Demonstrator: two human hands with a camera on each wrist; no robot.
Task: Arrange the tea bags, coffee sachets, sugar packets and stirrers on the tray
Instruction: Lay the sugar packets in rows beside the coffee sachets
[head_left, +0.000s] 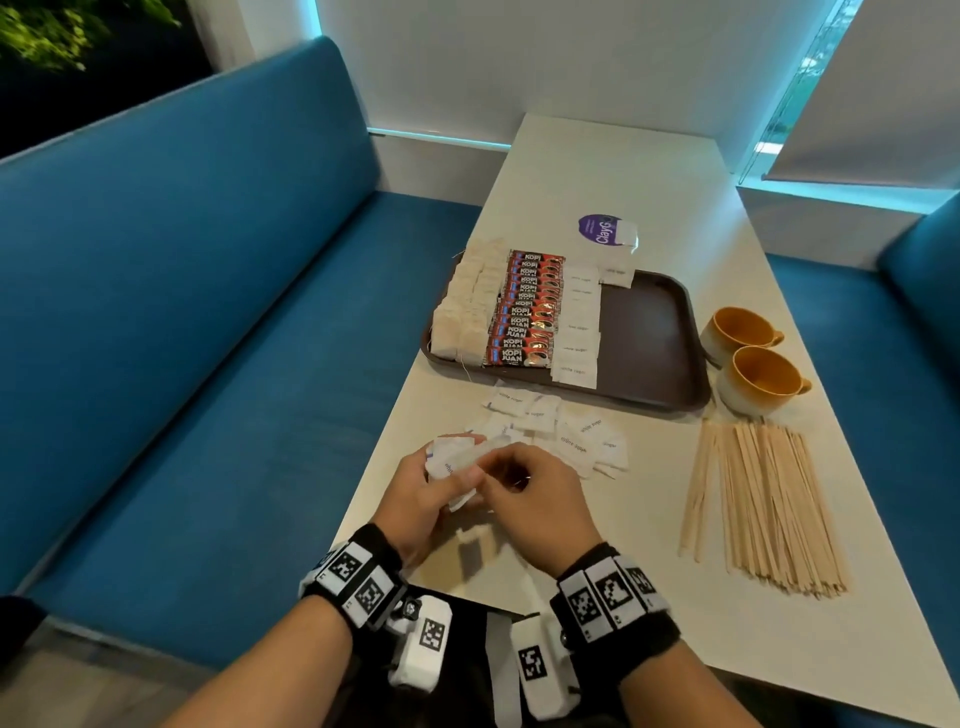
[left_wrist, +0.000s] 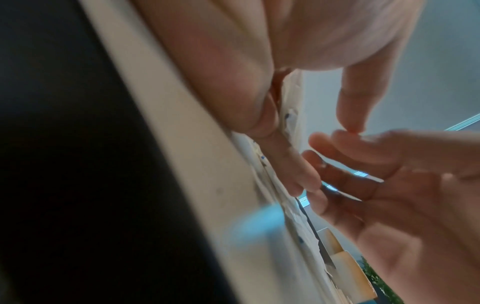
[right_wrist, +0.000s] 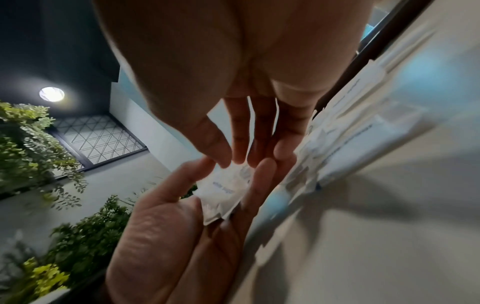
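Note:
My left hand (head_left: 441, 480) grips a small bundle of white sugar packets (head_left: 449, 456) just above the near left table edge. My right hand (head_left: 506, 467) meets it, thumb and forefinger pinching the top packet (right_wrist: 223, 189). More loose sugar packets (head_left: 566, 431) lie scattered just beyond. The brown tray (head_left: 649, 332) holds a column of tea bags (head_left: 467, 306), a column of red coffee sachets (head_left: 527, 312) and a column of sugar packets (head_left: 576, 327); its right half is bare. A fan of wooden stirrers (head_left: 763, 504) lies on the table at right.
Two yellow-lined cups (head_left: 737, 332) (head_left: 761, 379) stand right of the tray. A purple round label (head_left: 602, 231) with a white sachet lies behind it. One tea bag (head_left: 470, 545) sits near my left wrist. A blue bench (head_left: 208, 312) runs along the table's left.

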